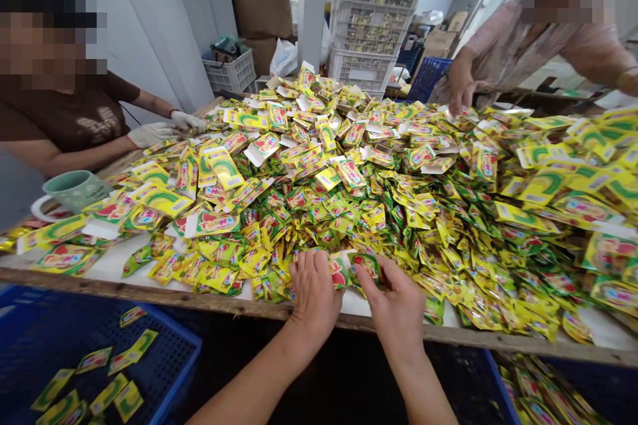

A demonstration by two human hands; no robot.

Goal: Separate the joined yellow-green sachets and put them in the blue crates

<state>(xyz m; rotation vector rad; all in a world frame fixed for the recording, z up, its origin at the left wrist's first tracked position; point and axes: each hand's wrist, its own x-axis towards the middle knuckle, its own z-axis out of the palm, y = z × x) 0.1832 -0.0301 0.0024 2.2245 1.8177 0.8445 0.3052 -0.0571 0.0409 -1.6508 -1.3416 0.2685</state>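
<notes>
Only the wearer's two arms show, at the bottom centre of the frame. The left hand (313, 293) and the right hand (393, 305) are bare, with slim fingers and short nails. The left forearm (254, 385) and the right forearm (421, 388) are bare as well, narrowing toward the wrists, and both run off the lower edge of the frame.

Glossy yellow-and-green foil sachets (319, 226), loose and overlapping, heaped in a dense uneven pile
</notes>
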